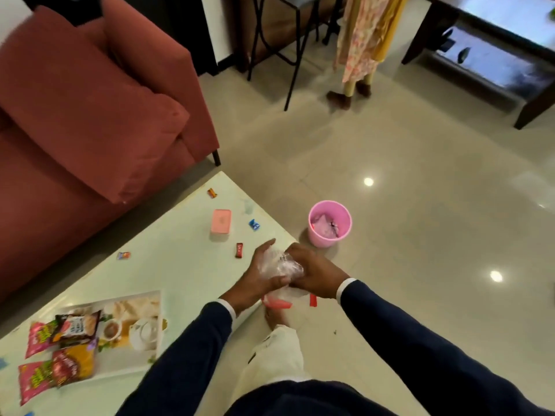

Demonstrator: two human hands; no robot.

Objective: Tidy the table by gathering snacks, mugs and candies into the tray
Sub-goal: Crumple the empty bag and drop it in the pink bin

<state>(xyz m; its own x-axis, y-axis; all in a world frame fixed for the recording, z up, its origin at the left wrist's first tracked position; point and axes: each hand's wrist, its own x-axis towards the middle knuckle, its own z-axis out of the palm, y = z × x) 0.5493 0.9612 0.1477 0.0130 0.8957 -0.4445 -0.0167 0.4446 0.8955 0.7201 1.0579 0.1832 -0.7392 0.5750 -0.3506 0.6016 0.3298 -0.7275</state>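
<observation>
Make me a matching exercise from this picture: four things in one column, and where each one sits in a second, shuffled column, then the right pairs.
Things
1. pink bucket
2. pink box
3. white mug
4. clear plastic bag

Places
A. on the tray
B. held between both hands, left hand and right hand
C. on the floor beside the table
D. on the table among scattered candies, near its far end

Pairs: 1-C, 2-D, 3-A, 4-B
</observation>
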